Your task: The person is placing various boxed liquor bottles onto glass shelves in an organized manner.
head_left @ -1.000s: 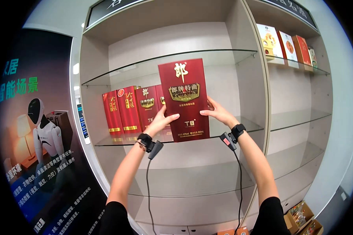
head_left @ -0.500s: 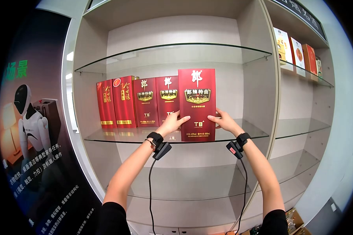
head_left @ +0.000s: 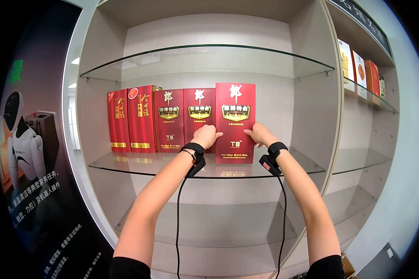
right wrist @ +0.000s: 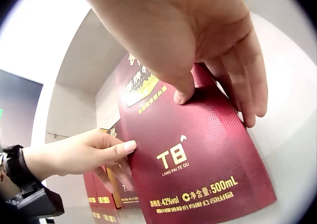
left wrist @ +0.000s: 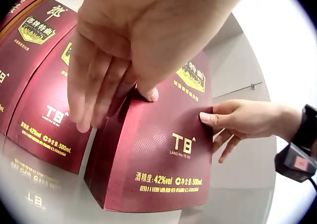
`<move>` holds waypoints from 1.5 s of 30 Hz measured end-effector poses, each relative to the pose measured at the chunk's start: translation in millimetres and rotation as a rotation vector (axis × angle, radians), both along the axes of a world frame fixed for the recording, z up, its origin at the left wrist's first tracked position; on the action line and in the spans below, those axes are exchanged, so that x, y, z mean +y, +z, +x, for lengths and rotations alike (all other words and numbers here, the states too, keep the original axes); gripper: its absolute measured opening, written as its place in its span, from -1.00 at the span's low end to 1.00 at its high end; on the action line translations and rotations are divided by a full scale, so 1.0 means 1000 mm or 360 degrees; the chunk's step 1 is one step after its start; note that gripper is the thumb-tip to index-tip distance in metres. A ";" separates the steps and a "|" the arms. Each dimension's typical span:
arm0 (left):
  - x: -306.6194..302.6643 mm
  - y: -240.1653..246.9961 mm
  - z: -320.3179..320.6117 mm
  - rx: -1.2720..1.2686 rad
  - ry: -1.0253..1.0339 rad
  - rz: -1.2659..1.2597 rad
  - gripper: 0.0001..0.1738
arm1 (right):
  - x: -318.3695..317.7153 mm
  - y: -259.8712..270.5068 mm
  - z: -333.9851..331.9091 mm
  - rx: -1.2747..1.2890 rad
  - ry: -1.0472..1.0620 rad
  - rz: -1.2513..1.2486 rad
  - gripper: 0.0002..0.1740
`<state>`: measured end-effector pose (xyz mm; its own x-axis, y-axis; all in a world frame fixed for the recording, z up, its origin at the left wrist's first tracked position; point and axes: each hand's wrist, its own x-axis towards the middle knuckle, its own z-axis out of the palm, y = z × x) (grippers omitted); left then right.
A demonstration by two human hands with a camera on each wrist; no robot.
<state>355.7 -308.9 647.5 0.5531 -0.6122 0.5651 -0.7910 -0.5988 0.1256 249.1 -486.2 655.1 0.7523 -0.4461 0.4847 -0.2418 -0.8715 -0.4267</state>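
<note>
A dark red liquor box (head_left: 235,132) with gold Chinese lettering stands upright over the middle glass shelf, held between both hands. On its left side is my left hand (head_left: 206,137), thumb at the front edge and fingers along the side, as the left wrist view shows. My right hand (head_left: 262,135) grips the opposite side, its thumb (right wrist: 184,96) on the front face and the fingers behind the edge. Just left of the held box stands a matching red box (head_left: 199,109), close beside my left fingers. The held box's front is slightly nearer than that neighbour's.
Further left in the row are another matching box (head_left: 169,128) and two brighter red boxes (head_left: 118,122). An upper glass shelf (head_left: 205,56) runs above, and a side panel (head_left: 312,83) bounds the right. Black cables (head_left: 178,223) hang from both wrist cameras.
Both hands have carried the red box from in front of the shelf back to beside the row, lowering and straightening it from a slight tilt. The head view has shifted too.
</note>
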 end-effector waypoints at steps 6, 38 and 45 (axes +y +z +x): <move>-0.023 0.001 0.031 -0.0356 0.0048 -0.0008 -0.46 | -0.021 0.007 0.028 0.0136 0.0055 0.0088 -0.55; -0.052 -0.006 0.080 0.0359 0.0027 0.0220 -0.41 | -0.024 -0.003 0.104 0.0303 -0.0770 -0.0582 -0.69; 0.028 -0.004 0.019 0.0144 -0.0360 -0.0010 -0.67 | -0.040 -0.029 0.103 0.0119 -0.0489 -0.0634 -0.20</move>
